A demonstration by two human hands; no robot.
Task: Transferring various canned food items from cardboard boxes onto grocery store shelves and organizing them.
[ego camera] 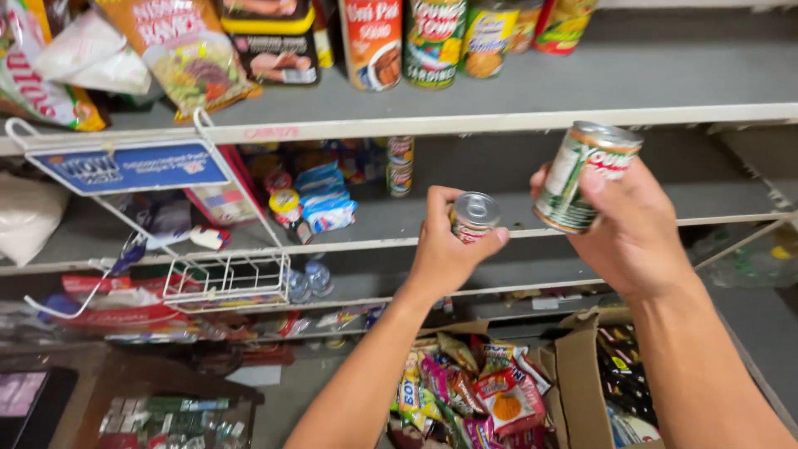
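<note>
Single head-worn camera, looking forward and down at close range. It faces the grey shelves (pixel 582 83), which fill the far field. The open cardboard box (pixel 582 374) lies near, lower right. No second view.

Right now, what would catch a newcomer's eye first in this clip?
The two hands raised before the grey shelves: the left hand grips a small can with a pull-tab lid, and the right hand holds a taller green-labelled can tilted beside it. Below them, an open cardboard box brims with bright snack packets. At left, a white wire rack hangs off the shelf edge.
</note>
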